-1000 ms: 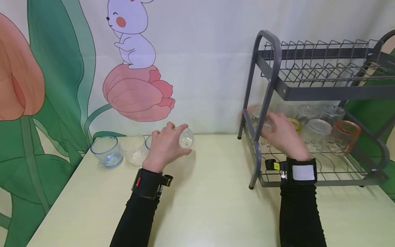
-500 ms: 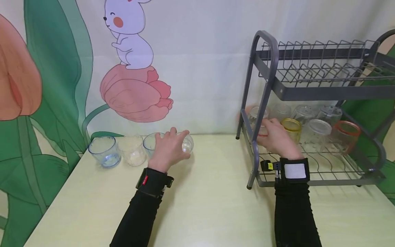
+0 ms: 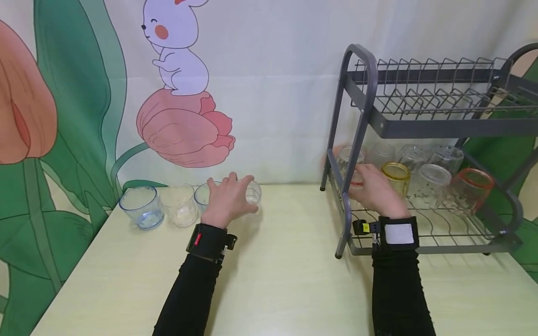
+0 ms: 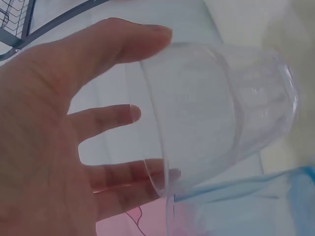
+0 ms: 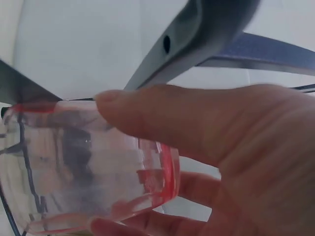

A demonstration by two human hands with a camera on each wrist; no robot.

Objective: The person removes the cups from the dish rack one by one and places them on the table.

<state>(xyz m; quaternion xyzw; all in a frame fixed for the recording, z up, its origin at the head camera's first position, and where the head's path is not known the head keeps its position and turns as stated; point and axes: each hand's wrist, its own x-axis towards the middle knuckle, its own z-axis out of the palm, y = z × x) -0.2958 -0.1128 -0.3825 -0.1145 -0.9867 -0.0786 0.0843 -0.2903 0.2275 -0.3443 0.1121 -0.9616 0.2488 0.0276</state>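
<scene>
My left hand (image 3: 227,200) spans the rim of a clear glass (image 3: 253,192) standing upright on the table. In the left wrist view the thumb lies over one side of this rim, and fingertips show at the other side through the wall. Inside the rack's lower level at its left end, my right hand (image 3: 380,192) grips a clear glass with red tint at its ends (image 5: 83,162). The thumb presses on its side while fingers curl underneath. The rack's post and my hand partly hide that glass in the head view.
Left of my left hand stand a blue-rimmed glass (image 3: 143,210), a clear glass (image 3: 180,208) and another blue-rimmed glass (image 3: 201,195). The two-level dish rack (image 3: 445,128) holds several glasses below, including a yellow one (image 3: 396,175) and an orange-rimmed one (image 3: 472,186). Its posts flank my right hand.
The left hand's glass went from tilted to upright on the table, and its fingers spread a little. My right hand shifted slightly left, uncovering the yellow glass.
</scene>
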